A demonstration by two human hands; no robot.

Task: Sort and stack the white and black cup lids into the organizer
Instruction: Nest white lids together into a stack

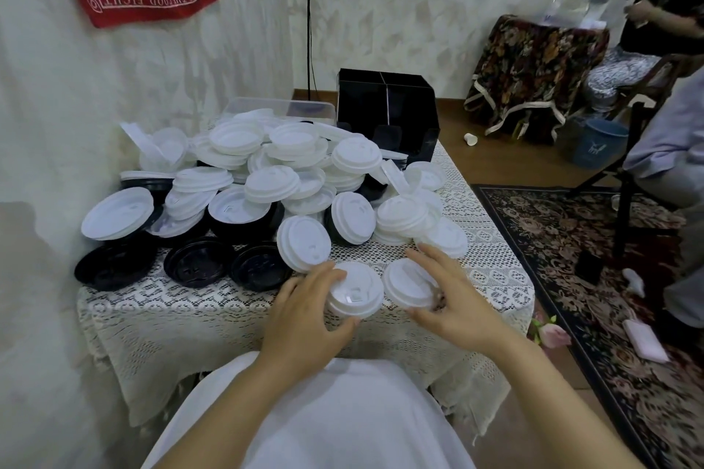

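Observation:
A big heap of white cup lids (272, 183) covers the back half of the table, with black lids (198, 261) lying along its near left side. The black organizer (386, 108) stands at the far end behind the heap. My left hand (304, 310) grips a small stack of white lids (356, 295) near the front edge, thumb below and fingers over the top. My right hand (451, 295) holds another white lid (409, 282) just to the right of that stack, fingers curled round its rim.
A lace cloth (183, 310) covers the table. A clear plastic tub (282, 107) sits behind the heap by the organizer. Right of the table lie a patterned rug (594, 278), a blue bucket (600, 143) and chairs; another person is seated at the far right.

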